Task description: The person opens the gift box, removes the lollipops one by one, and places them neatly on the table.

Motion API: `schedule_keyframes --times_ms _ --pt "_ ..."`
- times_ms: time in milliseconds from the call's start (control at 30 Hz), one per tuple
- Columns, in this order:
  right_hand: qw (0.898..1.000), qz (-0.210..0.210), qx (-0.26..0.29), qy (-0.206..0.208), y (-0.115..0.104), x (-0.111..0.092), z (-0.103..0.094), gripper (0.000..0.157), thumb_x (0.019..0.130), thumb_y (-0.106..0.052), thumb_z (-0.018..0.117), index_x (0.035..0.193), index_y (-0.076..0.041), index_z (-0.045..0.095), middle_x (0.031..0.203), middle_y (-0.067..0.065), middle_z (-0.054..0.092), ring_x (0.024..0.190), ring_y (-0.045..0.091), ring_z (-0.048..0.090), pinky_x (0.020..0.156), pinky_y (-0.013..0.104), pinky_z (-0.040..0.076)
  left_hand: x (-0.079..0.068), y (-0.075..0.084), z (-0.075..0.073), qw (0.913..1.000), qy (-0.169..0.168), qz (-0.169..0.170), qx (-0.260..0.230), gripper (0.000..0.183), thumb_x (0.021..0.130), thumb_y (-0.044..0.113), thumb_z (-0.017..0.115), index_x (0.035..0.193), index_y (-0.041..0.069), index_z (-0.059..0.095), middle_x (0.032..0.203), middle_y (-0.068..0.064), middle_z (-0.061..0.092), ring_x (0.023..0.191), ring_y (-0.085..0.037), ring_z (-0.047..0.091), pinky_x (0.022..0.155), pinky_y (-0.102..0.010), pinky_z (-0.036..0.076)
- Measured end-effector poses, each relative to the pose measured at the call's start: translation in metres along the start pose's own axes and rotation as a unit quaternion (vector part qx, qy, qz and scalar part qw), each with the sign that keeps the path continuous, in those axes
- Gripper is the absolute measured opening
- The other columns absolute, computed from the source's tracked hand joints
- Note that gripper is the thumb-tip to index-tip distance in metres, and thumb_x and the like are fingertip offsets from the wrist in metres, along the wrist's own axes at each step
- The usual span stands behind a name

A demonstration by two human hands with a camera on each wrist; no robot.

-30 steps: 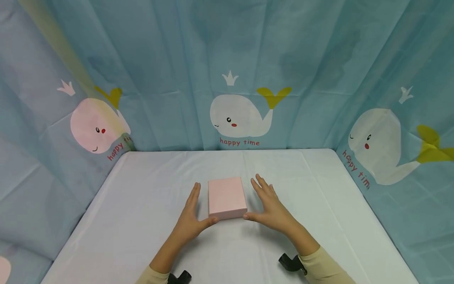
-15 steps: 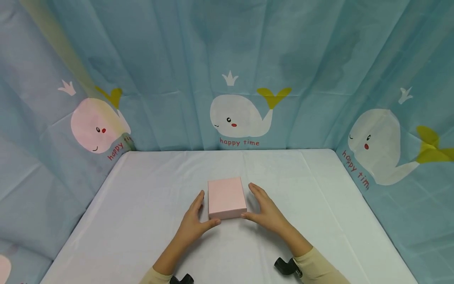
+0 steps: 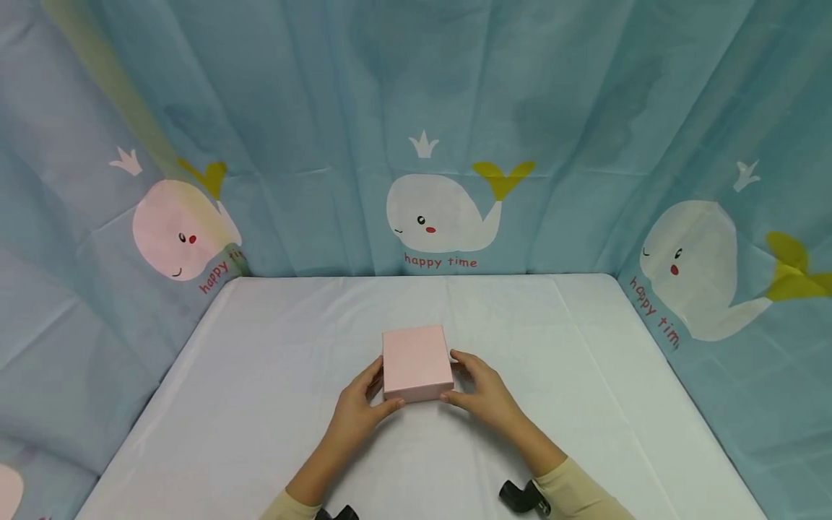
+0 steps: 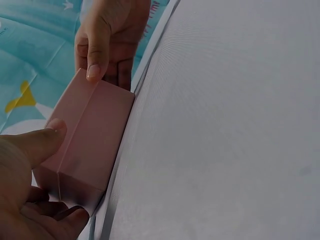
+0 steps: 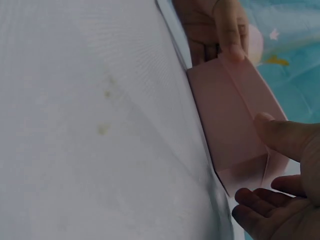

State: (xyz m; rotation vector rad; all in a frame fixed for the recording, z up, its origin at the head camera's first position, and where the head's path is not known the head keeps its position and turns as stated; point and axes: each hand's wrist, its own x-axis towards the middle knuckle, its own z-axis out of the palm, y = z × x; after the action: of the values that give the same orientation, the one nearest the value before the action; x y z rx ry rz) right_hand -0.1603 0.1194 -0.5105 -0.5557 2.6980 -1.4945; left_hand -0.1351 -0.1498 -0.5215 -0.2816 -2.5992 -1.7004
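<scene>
A closed pink box point(image 3: 418, 359) with a lid lies flat on the white table, between both hands. My left hand point(image 3: 354, 409) holds its near left corner: the thumb presses the front face and the fingers curl along the left side. At the near right corner my right hand point(image 3: 489, 399) has its thumb on the front face, with the fingers bent round the right side. In the right wrist view those lower fingers point(image 5: 255, 200) sit very close to the box point(image 5: 225, 115); firm contact is hard to tell. The left thumb point(image 4: 52, 136) touches the lid's edge.
A white cloth covers the table point(image 3: 292, 318). Blue curtains point(image 3: 312, 144) with printed whales hang behind it and along both sides. A black wrist camera point(image 3: 525, 498) sits at the right sleeve, and another point(image 3: 338, 513) at the left.
Both hands have closed in on the box from either side. Their fingers have drawn back toward the person and bent around its sides. The box has stayed in place.
</scene>
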Motion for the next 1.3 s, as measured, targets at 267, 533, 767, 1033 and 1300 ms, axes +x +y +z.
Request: schedule_keyframes --times_ms 267,533,767,1033,1300 --pt "0.998 0.014 0.054 0.006 0.0004 -0.0010 0.0067 0.074 0.081 -0.018 0.089 0.146 -0.009 0.054 0.140 0.005 0.063 0.121 0.022 0.065 0.106 0.037 0.055 0.0002 0.0015 0.0037 0.9993 0.031 -0.006 0.022 0.089 0.082 0.022 0.087 0.155 0.001 0.041 0.154 -0.020 0.048 0.137 -0.033 0.054 0.106 -0.029 0.052" --pt "0.998 0.003 0.068 0.014 0.0007 -0.0018 0.0085 0.067 0.084 -0.017 0.086 0.142 -0.008 0.056 0.139 0.009 0.063 0.123 0.027 0.065 0.105 0.037 0.056 -0.0014 0.0018 0.0056 0.9993 0.034 -0.005 0.015 0.087 0.083 0.020 0.085 0.155 0.000 0.040 0.155 -0.019 0.046 0.139 -0.031 0.052 0.105 -0.024 0.051" --pt "0.999 0.000 0.051 0.011 -0.0036 -0.0022 0.0066 0.065 0.087 -0.018 0.084 0.144 -0.005 0.056 0.139 0.008 0.064 0.125 0.022 0.065 0.104 0.033 0.056 -0.0006 -0.0005 0.0066 0.9993 0.029 0.023 0.005 0.085 0.085 0.020 0.083 0.156 0.003 0.039 0.156 -0.017 0.045 0.138 -0.028 0.052 0.105 -0.025 0.051" --pt "0.999 -0.026 0.031 0.018 -0.0035 -0.0024 0.0076 0.063 0.088 -0.016 0.082 0.144 -0.003 0.055 0.138 0.013 0.065 0.124 0.026 0.066 0.101 0.035 0.058 -0.0009 -0.0002 0.0058 0.9989 0.032 0.026 0.022 0.084 0.086 0.023 0.082 0.156 0.006 0.039 0.154 -0.015 0.047 0.133 -0.024 0.056 0.101 -0.022 0.054" --pt "0.999 -0.029 0.030 0.008 -0.0016 -0.0029 0.0068 0.062 0.091 -0.017 0.079 0.145 -0.003 0.053 0.140 0.015 0.063 0.126 0.026 0.065 0.102 0.033 0.058 -0.0005 0.0007 0.0053 0.9991 0.032 0.025 0.009 0.083 0.086 0.021 0.082 0.155 0.006 0.039 0.155 -0.012 0.045 0.133 -0.022 0.055 0.102 -0.023 0.053"
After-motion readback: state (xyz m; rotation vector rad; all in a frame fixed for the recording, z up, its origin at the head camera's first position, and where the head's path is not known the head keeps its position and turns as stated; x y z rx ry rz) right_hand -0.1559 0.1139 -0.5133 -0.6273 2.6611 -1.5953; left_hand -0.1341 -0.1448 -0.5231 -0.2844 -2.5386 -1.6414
